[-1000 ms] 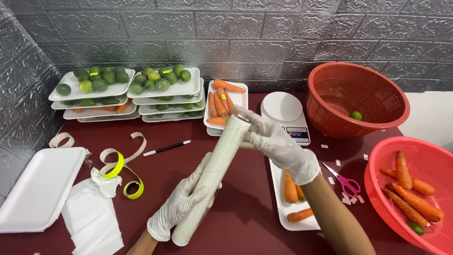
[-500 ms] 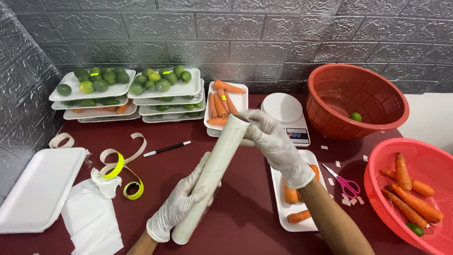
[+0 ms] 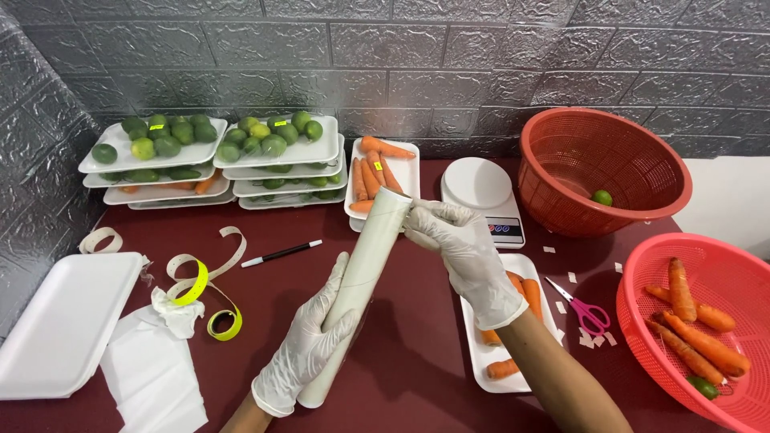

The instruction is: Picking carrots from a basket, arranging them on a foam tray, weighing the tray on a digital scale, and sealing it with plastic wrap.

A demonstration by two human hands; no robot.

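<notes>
Dark red table (image 3: 417, 377), seen from above against a grey embossed wall. Two red perforated baskets: the far right one (image 3: 561, 136) holds a single lime (image 3: 601, 197); the near right one (image 3: 642, 321) holds loose carrots (image 3: 696, 337). Far left, stacked white foam trays (image 3: 321, 152) of limes and carrots; an empty foam tray (image 3: 56, 329) lies near left.

Centre: a long white roll of film (image 3: 361, 281), held tilted above the table, its far end raised toward the trays. The gloved left hand (image 3: 309, 345) is wrapped around the near part of the roll, fingers curled about the barrel. The gloved right hand (image 3: 465, 256) pinches at the rim of the far end, thumb and forefinger pressed together on what appears to be the film's loose edge; this cannot be confirmed.

Handling, as judged: the roll looks stiff and fairly light, smooth enough to slip in gloves, so a full wrap around the barrel suits it; the film itself would be thin, clingy and easily torn, best taken at its edge.

Smaller items: white scale (image 3: 481, 188), tray of carrots (image 3: 481, 377) beneath the right forearm, pink scissors (image 3: 581, 309), marker pen (image 3: 281, 254), label tape strips (image 3: 200, 277).
</notes>
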